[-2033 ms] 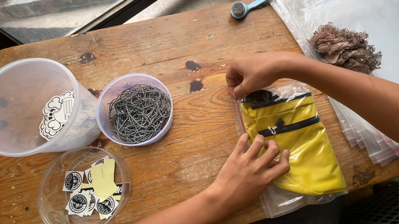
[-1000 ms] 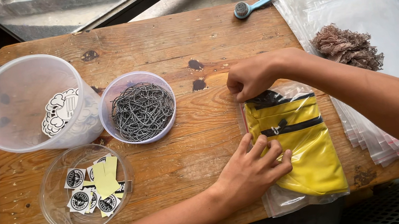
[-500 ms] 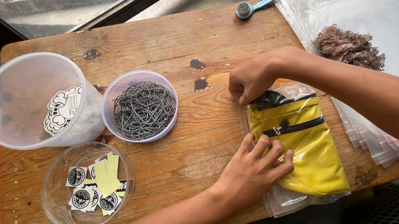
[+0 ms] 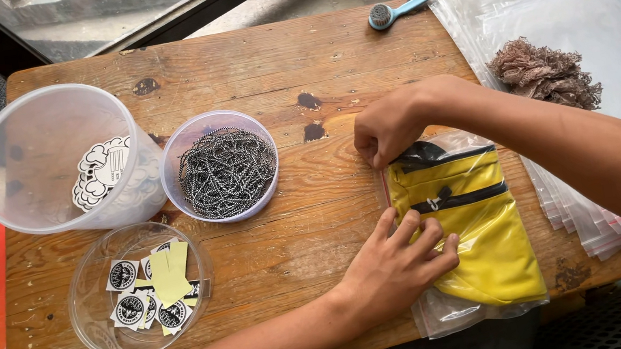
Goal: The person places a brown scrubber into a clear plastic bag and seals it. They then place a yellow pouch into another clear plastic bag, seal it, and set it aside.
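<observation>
Wooden bench carries a yellow zippered pouch in a clear plastic bag at 4 o'clock. Left hand presses it flat, fingers released; right hand pinches the seal, best slid evenly.

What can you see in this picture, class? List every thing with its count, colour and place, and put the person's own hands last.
Wooden table: one, brown, centre.
Large tub: one, clear, far left, stickers inside.
Bowl of ball chains: one, clear, centre.
Shallow dish: one, clear, near left, stickers and yellow slips.
Yellow pouch: one, black zips, inside clear bag.
Plastic bags: stack, clear, right.
Fibre clump: one, brown, on bags.
Brush: one, blue, far edge.
Left hand: pressing bag.
Right hand: pinching bag's edge.
</observation>
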